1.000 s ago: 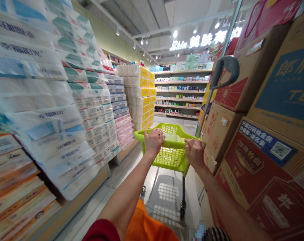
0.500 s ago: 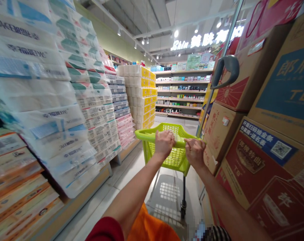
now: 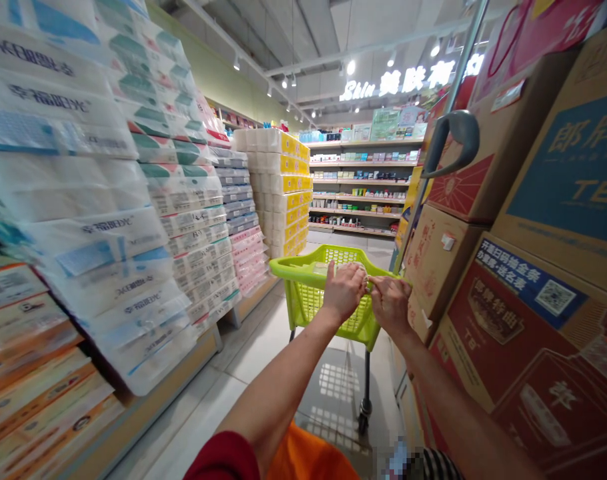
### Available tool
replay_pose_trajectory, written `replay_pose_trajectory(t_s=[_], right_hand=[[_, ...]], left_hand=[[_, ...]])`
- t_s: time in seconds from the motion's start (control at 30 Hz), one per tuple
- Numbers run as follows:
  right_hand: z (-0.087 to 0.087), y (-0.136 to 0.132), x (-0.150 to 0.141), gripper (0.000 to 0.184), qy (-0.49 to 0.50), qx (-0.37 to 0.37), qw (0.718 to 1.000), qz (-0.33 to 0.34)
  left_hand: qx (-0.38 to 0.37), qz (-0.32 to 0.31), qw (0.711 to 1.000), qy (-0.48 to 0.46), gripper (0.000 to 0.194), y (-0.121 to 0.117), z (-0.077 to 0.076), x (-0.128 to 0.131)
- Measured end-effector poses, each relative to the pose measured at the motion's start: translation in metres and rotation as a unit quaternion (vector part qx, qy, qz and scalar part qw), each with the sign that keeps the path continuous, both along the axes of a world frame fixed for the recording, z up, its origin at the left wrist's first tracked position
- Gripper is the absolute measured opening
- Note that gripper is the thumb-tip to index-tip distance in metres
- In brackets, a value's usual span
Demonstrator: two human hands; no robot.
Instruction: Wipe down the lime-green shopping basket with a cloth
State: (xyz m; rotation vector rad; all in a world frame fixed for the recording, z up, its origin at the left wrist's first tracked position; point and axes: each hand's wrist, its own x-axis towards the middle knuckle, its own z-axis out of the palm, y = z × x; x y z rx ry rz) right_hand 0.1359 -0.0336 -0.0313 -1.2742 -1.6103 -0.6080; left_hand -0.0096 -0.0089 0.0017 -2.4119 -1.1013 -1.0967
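A lime-green plastic basket trolley (image 3: 303, 270) stands ahead of me on a dark pole with a small wheel. My left hand (image 3: 344, 291) grips the near rim of the basket, close to the middle. My right hand (image 3: 391, 305) grips the same rim just to its right, with the fingertips of both hands almost meeting. A pale, shiny item (image 3: 333, 271) lies in the basket, partly hidden by my left hand.
Wrapped stacks of toilet paper (image 3: 83, 200) tower along the left of the aisle. Printed cardboard cartons (image 3: 533, 320) rise close on the right, beside a grey handle (image 3: 453, 137) on a metal pole. Stocked shelves (image 3: 358, 187) stand at the far end.
My left hand has slid rightward along the basket rim towards my right hand. The view has shifted slightly, and the trolley stays in about the same place.
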Motion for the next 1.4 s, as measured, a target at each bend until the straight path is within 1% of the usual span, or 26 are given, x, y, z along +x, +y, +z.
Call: replay_pose_trajectory(t_s=[0.03,0.07,0.1,0.17,0.2,0.23,0.27,0.33,0.4,0.43,0.5,0.53,0.6,0.63,0.67,0.7,0.8,0.87,0.93,1.03,1.07,1.1,1.2,1.27,1.33,1.4], right_hand=[[0.0,0.0,0.001,0.025,-0.001,-0.002,1.0,0.004],[0.0,0.0,0.003,0.025,0.0,-0.002,1.0,0.007],[-0.001,0.0,0.004,0.025,0.004,-0.001,1.0,0.009],[-0.001,0.001,0.005,0.025,0.015,0.004,1.0,0.008],[-0.001,0.002,0.004,0.025,0.02,0.007,1.0,0.006],[-0.002,0.002,0.003,0.025,0.023,0.01,1.0,0.004],[-0.001,0.002,0.002,0.025,0.024,0.013,1.0,0.003],[-0.001,0.002,0.001,0.026,0.019,0.019,1.0,0.0],[0.0,0.001,0.001,0.026,0.009,0.02,1.0,0.0],[0.0,0.001,0.002,0.026,0.005,0.018,1.0,0.001],[0.0,0.0,0.004,0.026,0.005,0.01,1.0,0.006],[0.0,0.0,0.005,0.025,0.007,0.007,1.0,0.008],[0.0,0.0,0.006,0.025,0.019,0.011,1.0,0.008],[-0.001,0.001,0.005,0.025,0.024,0.015,1.0,0.008],[-0.001,0.001,0.004,0.025,0.028,0.019,0.999,0.007],[-0.001,0.002,0.004,0.025,0.03,0.021,0.999,0.007],[-0.001,0.002,0.003,0.025,0.025,0.019,0.999,0.008],[-0.001,0.003,0.005,0.026,0.019,0.015,1.0,0.011],[-0.002,0.003,0.008,0.026,0.015,0.013,1.0,0.016],[-0.003,0.004,0.012,0.026,0.018,0.017,1.0,0.014],[-0.003,0.005,0.012,0.025,0.022,0.02,0.999,0.013],[-0.003,0.005,0.012,0.025,0.025,0.021,0.999,0.012],[-0.003,0.007,0.012,0.025,0.019,0.014,1.0,0.018],[-0.003,0.007,0.014,0.026,0.012,0.008,1.0,0.025],[-0.003,0.007,0.016,0.026,0.014,0.009,1.0,0.027],[-0.002,0.007,0.017,0.026,0.023,0.014,0.999,0.023]], left_hand=[[-0.005,0.001,1.0,-0.004,0.027,0.001,0.0,-0.003],[-0.016,0.02,0.999,-0.022,0.027,0.003,0.001,-0.011],[-0.03,0.048,0.997,-0.044,0.027,0.007,0.002,-0.022],[-0.057,0.128,0.985,-0.101,0.028,0.014,0.005,-0.043],[-0.064,0.151,0.98,-0.117,0.028,0.016,0.006,-0.048],[-0.064,0.157,0.978,-0.119,0.028,0.016,0.007,-0.048],[-0.058,0.142,0.982,-0.106,0.028,0.015,0.006,-0.042],[-0.034,0.071,0.995,-0.055,0.026,0.009,0.003,-0.02],[-0.011,0.009,1.0,-0.014,0.026,0.002,0.0,0.001],[-0.005,-0.007,1.0,-0.005,0.026,0.001,-0.001,0.004],[-0.011,0.004,1.0,-0.018,0.026,0.003,0.0,-0.004],[-0.022,0.03,0.999,-0.038,0.026,0.006,0.002,-0.014],[-0.049,0.105,0.989,-0.09,0.027,0.012,0.005,-0.034],[-0.058,0.135,0.983,-0.107,0.027,0.014,0.006,-0.039],[-0.061,0.146,0.981,-0.111,0.027,0.014,0.007,-0.04],[-0.056,0.136,0.984,-0.1,0.027,0.013,0.006,-0.035],[-0.017,0.032,0.999,-0.024,0.027,0.004,0.002,-0.009],[-0.006,-0.007,1.0,-0.004,0.026,0.001,0.001,-0.001],[-0.02,0.015,0.999,-0.029,0.026,0.002,0.002,-0.01],[-0.051,0.103,0.989,-0.096,0.027,0.01,0.006,-0.03],[-0.055,0.117,0.986,-0.103,0.027,0.011,0.007,-0.031],[-0.052,0.113,0.987,-0.096,0.027,0.01,0.007,-0.027],[-0.025,0.026,0.999,-0.024,0.026,0.004,0.004,-0.002],[-0.016,-0.009,1.0,0.002,0.027,0.002,0.003,0.006],[-0.031,0.012,0.999,-0.016,0.027,0.004,0.005,-0.002],[-0.057,0.075,0.994,-0.062,0.027,0.009,0.008,-0.018]])
